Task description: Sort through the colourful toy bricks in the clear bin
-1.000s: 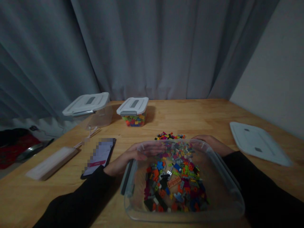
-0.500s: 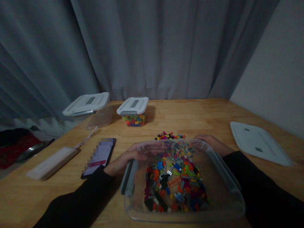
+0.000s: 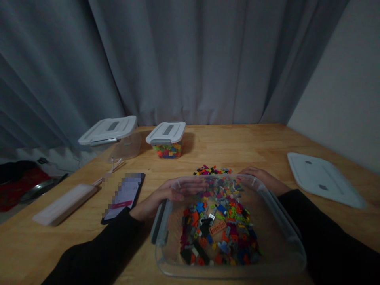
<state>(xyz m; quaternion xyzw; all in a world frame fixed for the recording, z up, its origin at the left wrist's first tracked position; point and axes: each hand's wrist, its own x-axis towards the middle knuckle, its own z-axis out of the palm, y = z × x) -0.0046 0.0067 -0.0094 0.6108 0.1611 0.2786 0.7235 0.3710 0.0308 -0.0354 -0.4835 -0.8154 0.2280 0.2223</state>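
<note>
A clear plastic box point(image 3: 274, 237) without a lid stands close in front of me, with many small colourful building bricks point(image 3: 218, 227) spread over its bottom. Behind its far wall lies a pile of loose bricks point(image 3: 212, 170), partly seen through the plastic. My left hand point(image 3: 169, 194) reaches past the box's left side, its fingers stretched out flat beside the pile and seen through the wall. At the far right corner, my right hand point(image 3: 261, 178) lies on the table with fingers extended toward the pile; its lower part is hidden behind the box.
A white lid point(image 3: 325, 180) lies on the right. At the back left stand a lidded clear box point(image 3: 109, 130) and a smaller lidded box of bricks point(image 3: 168, 138). A phone point(image 3: 126, 198) and a pale power strip point(image 3: 67, 204) with a cable lie left of my arm.
My right hand has shifted slightly left, toward the pile. The left hand and the box look unmoved.
</note>
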